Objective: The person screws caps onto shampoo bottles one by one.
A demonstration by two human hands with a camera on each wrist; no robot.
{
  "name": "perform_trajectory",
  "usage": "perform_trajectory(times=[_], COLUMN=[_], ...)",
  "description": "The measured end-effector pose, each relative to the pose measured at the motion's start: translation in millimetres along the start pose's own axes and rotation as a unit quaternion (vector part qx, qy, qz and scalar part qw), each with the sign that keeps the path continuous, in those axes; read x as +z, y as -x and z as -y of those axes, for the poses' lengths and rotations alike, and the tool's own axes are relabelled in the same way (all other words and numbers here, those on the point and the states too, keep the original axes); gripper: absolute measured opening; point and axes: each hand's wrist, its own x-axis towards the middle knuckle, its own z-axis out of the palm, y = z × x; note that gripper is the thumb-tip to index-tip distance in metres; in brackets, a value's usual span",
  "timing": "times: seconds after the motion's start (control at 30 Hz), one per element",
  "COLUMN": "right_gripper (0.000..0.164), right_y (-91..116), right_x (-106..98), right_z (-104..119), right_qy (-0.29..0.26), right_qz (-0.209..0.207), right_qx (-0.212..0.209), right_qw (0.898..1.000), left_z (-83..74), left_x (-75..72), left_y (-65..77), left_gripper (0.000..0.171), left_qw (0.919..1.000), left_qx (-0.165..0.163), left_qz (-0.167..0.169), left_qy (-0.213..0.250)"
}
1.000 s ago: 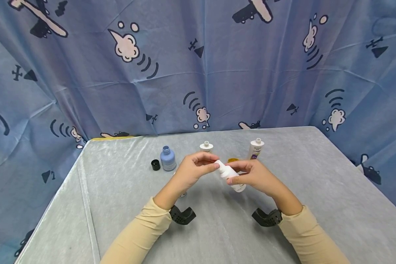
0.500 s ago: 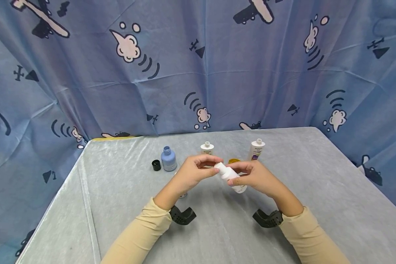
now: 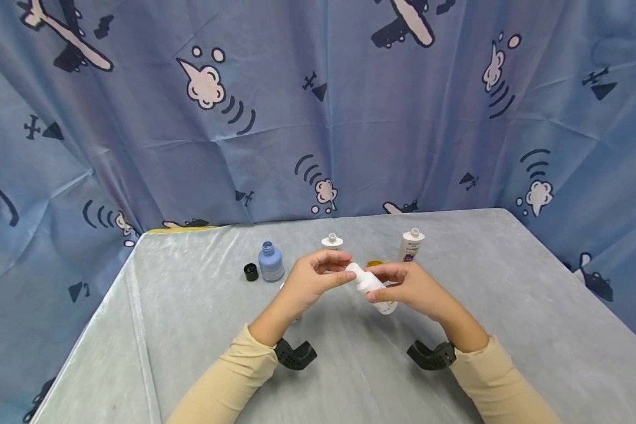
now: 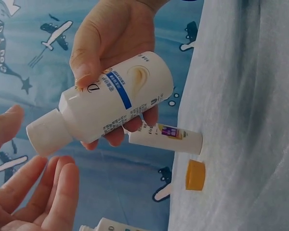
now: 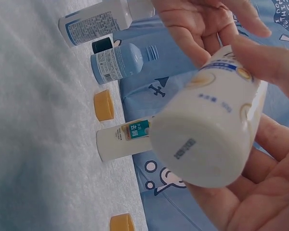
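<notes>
In the head view my right hand holds a white lotion bottle tilted above the table, its capped end up and to the left. The thumb lies on one side and the fingers wrap the other, as the left wrist view shows. A white cap sits on the bottle's neck. Around that cap my left hand is spread, thumb apart from it and one fingertip at its lower edge; whether that fingertip touches is hard to tell. The bottle's base faces the right wrist camera.
Behind the hands stand an uncapped blue bottle, a black cap, and two uncapped white bottles. Yellow caps lie near them. Another white bottle is mostly hidden by the left hand in the head view. A patterned curtain hangs behind.
The left fingers have loosened from the cap, and more of it shows. The right hand keeps hold of the lotion bottle in about the same place. The head view has tilted slightly.
</notes>
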Motion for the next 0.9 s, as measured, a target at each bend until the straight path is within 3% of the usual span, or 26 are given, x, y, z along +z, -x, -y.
perform_trajectory(times=[0.37,0.57,0.77,0.9], right_gripper=[0.048,0.046,0.047,0.047], right_y=[-0.5,-1.6,-1.1,-0.1], right_x=[1.8,2.1,3.7,4.3], right_z=[-3.1,-1.3,-2.5,-2.3], right_qy=[0.006,0.004,-0.006,-0.008], right_qz=[0.002,0.002,0.008,0.007], right_qx=[-0.016,-0.025,-0.018,-0.020], right_qw=[1.000,1.000,1.000,1.000], left_z=[4.1,4.9,3.7,1.4], left_x=[6.2,6.1,3.6,2.6], left_y=[-2.8,-1.8,1.8,2.1], left_gripper=[0.030,0.031,0.034,0.037], left_qw=[0.9996,0.9997,0.9998,0.9999], left_qx=[-0.017,-0.012,0.004,0.003], left_qz=[-0.021,-0.013,0.020,0.005], left_qy=[0.000,-0.019,0.007,0.014])
